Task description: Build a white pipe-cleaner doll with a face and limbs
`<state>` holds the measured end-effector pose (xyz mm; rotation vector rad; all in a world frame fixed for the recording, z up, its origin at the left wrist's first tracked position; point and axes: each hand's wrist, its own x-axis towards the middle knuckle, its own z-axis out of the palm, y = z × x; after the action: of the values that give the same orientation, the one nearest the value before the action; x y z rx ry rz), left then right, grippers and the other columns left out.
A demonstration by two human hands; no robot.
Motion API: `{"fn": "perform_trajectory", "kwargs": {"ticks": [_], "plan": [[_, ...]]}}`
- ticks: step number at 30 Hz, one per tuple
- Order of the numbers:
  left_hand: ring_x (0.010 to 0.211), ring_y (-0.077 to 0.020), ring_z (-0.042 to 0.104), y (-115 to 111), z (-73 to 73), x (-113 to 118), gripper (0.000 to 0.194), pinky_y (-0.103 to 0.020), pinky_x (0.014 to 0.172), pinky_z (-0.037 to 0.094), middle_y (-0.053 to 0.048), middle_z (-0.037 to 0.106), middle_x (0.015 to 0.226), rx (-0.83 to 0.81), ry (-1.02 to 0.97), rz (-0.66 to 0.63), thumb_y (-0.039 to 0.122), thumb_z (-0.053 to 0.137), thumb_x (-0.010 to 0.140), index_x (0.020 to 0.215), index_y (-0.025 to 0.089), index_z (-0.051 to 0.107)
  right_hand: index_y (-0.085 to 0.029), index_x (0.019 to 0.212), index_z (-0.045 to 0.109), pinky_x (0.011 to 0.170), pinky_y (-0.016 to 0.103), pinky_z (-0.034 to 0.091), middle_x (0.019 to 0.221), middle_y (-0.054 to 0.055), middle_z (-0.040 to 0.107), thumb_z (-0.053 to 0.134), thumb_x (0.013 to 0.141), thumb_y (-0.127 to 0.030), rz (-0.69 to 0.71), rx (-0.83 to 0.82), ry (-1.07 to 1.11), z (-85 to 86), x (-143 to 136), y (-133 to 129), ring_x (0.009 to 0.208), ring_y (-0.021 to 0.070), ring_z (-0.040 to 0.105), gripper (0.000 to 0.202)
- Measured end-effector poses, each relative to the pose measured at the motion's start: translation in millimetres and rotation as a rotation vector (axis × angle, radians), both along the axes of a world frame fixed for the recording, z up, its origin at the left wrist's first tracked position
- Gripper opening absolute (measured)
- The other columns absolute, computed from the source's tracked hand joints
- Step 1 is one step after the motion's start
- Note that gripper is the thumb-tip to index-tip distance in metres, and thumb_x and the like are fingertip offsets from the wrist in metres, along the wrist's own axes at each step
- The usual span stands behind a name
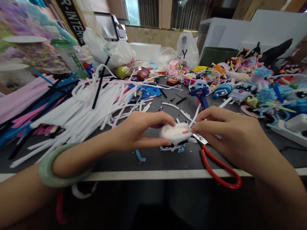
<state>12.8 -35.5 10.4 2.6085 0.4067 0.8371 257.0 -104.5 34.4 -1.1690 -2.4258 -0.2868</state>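
- Left hand (144, 129) grips the white piece (176, 134), its long axis roughly along the table's (148, 175) front edge.
- Right hand (223, 134) at its right end, fingertips together; holding what, I can't tell.

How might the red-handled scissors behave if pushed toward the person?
The red-handled scissors could tip or slide off, since their handles overhang the white table edge. Their metal blades suggest they should stay stiff when lifted.

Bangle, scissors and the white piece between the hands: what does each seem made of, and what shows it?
Bangle: perhaps jade or glass, from its cloudy pale green and soft sheen. Scissors: silvery, probably metal blades; smooth red handles, likely plastic. White piece: possibly fuzzy fabric, its edges looking soft and matt; blur leaves it open.
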Motion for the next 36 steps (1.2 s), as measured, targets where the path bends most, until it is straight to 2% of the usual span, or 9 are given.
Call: {"fn": "perform_trajectory", "kwargs": {"ticks": [7,13,19,24,36], "plan": [[0.083,-0.0116,0.068,0.1,0.2,-1.1,0.029,-0.017,0.077,0.056,-0.005,0.071,0.099,0.009,0.009,-0.002,0.028,0.069,0.082,0.108,0.018,0.059,-0.022,0.088,0.069,0.056,0.023,0.039,0.091,0.002,0.066,0.053,0.087,-0.008,0.007,0.014,-0.016,0.6,-0.8,-0.6,0.072,0.0125,0.062,0.021],[0.08,-0.0102,0.068,-1.5,2.4,-0.6,0.029,-0.016,0.076,0.055,-0.003,0.072,0.097,0.009,0.031,0.029,0.029,0.069,0.082,0.107,0.017,0.06,-0.022,0.088,0.067,0.057,0.022,0.042,0.095,0.003,0.066,0.053,0.089,-0.011,0.013,0.03,0.004,-1.2,-0.8,1.1,0.075,0.0127,0.063,0.018],[0.08,-0.0098,0.067,-1.9,2.2,0.6,0.03,-0.015,0.076,0.054,-0.004,0.072,0.098,0.027,0.008,0.018,0.028,0.07,0.081,0.107,0.016,0.06,-0.023,0.086,0.067,0.063,0.024,0.047,0.096,0.003,0.067,0.051,0.09,-0.012,0.046,0.007,0.06,-0.6,-1.4,2.7,0.08,0.0145,0.065,0.019],[0.078,-0.0079,0.066,-1.1,1.6,0.1,0.031,-0.013,0.075,0.052,-0.003,0.071,0.095,0.056,0.001,0.001,0.027,0.071,0.081,0.107,0.015,0.059,-0.021,0.084,0.067,0.067,0.021,0.047,0.095,0.002,0.067,0.053,0.089,-0.01,0.079,0.013,0.078,0.3,-1.0,4.4,0.082,0.0119,0.065,0.018],[0.082,-0.0103,0.066,-2.1,0.2,-1.6,0.031,-0.016,0.07,0.049,-0.004,0.072,0.097,0.056,0.036,0.012,0.03,0.07,0.083,0.108,0.015,0.059,-0.022,0.083,0.065,0.07,0.021,0.047,0.097,0.002,0.068,0.055,0.086,-0.009,0.15,-0.035,0.097,-0.3,1.4,8.6,0.083,0.012,0.065,0.016]]}}
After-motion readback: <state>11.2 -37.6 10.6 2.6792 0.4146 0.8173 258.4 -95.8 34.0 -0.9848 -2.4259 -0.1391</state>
